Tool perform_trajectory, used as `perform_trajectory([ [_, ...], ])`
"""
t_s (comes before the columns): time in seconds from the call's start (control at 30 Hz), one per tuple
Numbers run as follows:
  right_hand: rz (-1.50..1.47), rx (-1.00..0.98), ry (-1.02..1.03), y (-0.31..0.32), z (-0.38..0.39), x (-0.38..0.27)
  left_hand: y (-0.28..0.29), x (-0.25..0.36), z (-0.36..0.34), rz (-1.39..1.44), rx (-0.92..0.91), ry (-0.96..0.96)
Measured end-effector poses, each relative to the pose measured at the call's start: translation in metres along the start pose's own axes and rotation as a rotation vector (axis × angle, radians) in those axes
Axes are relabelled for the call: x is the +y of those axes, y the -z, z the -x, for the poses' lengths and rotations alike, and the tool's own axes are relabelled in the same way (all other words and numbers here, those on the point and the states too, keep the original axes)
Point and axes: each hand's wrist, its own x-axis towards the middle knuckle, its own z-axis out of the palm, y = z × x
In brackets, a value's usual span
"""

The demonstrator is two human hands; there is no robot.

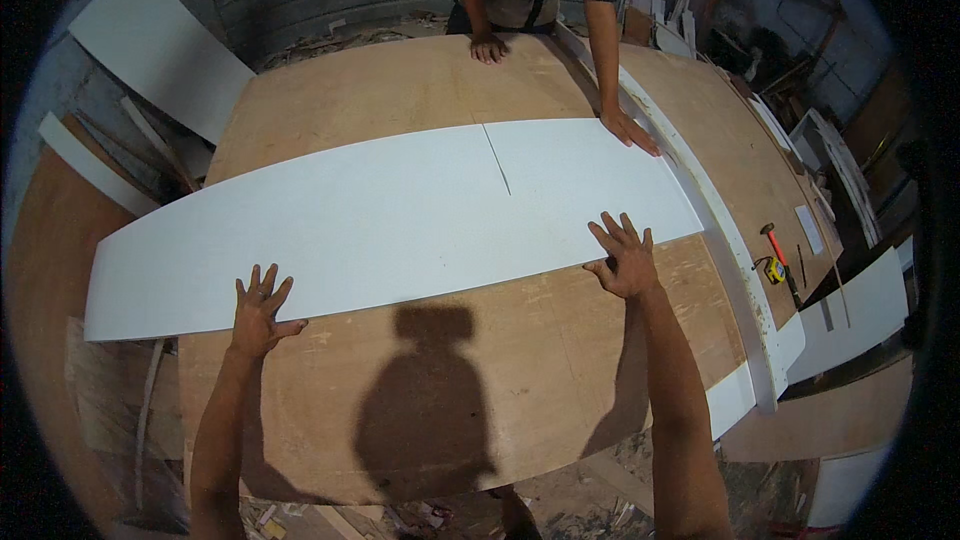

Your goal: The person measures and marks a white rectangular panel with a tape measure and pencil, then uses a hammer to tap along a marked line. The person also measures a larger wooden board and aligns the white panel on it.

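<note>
A long white panel (pixel 380 210) lies flat across the brown wooden tabletop (pixel 450 370), its left end reaching past the table. Near the left of its front edge my left hand (pixel 262 315) rests with fingers spread. My right hand (pixel 625 255) also lies spread on that edge, farther right. Neither hand grasps anything. A thin dark slit or line (pixel 497 158) runs inward from the panel's far edge. The panel's right end meets a long white strip (pixel 690 170) that crosses the table. Across from me a co-worker's hand (pixel 628 130) presses the panel beside this strip.
The co-worker's other hand (pixel 488 47) rests on the far tabletop. Right of the strip lie a hammer with a red-and-black handle (pixel 780 252) and a yellow tape measure (pixel 774 270). A white board (pixel 160 50) leans at the back left. Scraps litter the floor (pixel 560 500).
</note>
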Motion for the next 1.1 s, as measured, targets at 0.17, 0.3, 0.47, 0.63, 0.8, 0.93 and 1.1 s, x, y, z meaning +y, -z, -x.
perform_trajectory([
  [0.17,-0.003,0.019,0.002,-0.001,0.0,0.003,-0.003,0.0,-0.003,0.014,0.002,0.001],
  [0.3,-0.011,0.015,0.004,0.0,0.0,0.002,-0.002,-0.003,-0.001,0.015,0.016,-0.022],
  [0.47,-0.014,0.009,0.001,0.001,-0.001,0.001,-0.003,-0.005,-0.001,0.019,0.002,-0.018],
  [0.63,-0.019,0.04,0.024,-0.001,-0.001,0.002,-0.006,-0.005,0.0,-0.019,0.039,-0.04],
  [0.8,-0.017,0.016,0.008,-0.002,0.0,0.003,-0.008,-0.008,0.001,-0.005,0.025,-0.031],
  [0.93,-0.045,0.049,0.025,-0.003,0.0,0.003,-0.012,-0.011,0.001,0.014,0.053,-0.042],
  [1.1,-0.053,0.035,0.006,-0.002,0.001,0.001,-0.012,-0.011,0.001,0.089,0.061,-0.048],
])
